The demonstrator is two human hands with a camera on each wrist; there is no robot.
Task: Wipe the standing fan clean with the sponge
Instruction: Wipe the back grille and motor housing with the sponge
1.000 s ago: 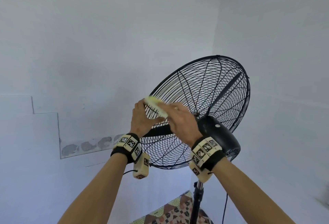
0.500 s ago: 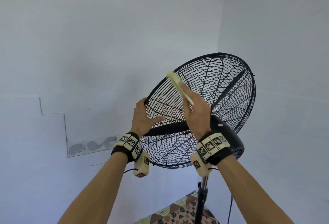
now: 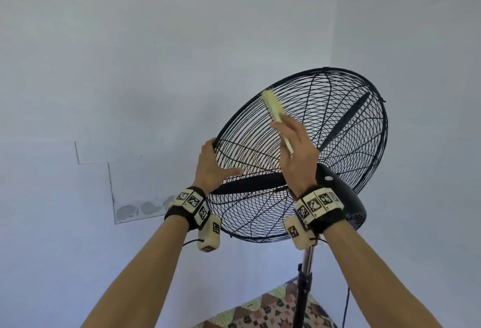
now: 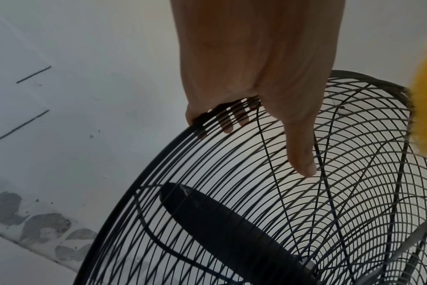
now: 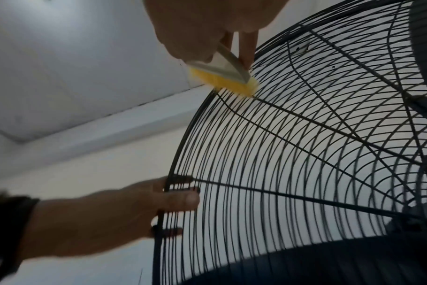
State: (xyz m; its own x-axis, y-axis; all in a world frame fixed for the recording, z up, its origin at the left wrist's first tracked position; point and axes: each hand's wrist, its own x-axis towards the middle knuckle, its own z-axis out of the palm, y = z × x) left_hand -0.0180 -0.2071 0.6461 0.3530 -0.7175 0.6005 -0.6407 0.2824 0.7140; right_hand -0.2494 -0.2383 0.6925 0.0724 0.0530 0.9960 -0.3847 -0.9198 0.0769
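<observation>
A black standing fan, its wire cage (image 3: pixel 346 108) tilted upward, fills the centre right of the head view, with the motor housing (image 3: pixel 341 197) behind my right wrist. My left hand (image 3: pixel 221 161) grips the cage's left rim (image 4: pixel 159 154), fingers curled over the edge and thumb lying on the wires. My right hand (image 3: pixel 291 145) holds a yellow sponge (image 3: pixel 272 105) with a pale backing. The sponge (image 5: pixel 222 81) presses on the wires just inside the upper-left rim. It also shows as a yellow blur, the sponge (image 4: pixel 424 108), in the left wrist view.
The fan's pole (image 3: pixel 303 288) runs down to a patterned mat (image 3: pixel 273 312), with a power cord (image 3: pixel 347 301) hanging beside it. White walls stand close behind, meeting in a corner at the right. A grey patched strip (image 3: pixel 145 207) marks the left wall.
My right hand has slid the sponge up the cage from near my left hand to the upper rim. My left hand keeps its grip on the rim. The head view has tilted upward.
</observation>
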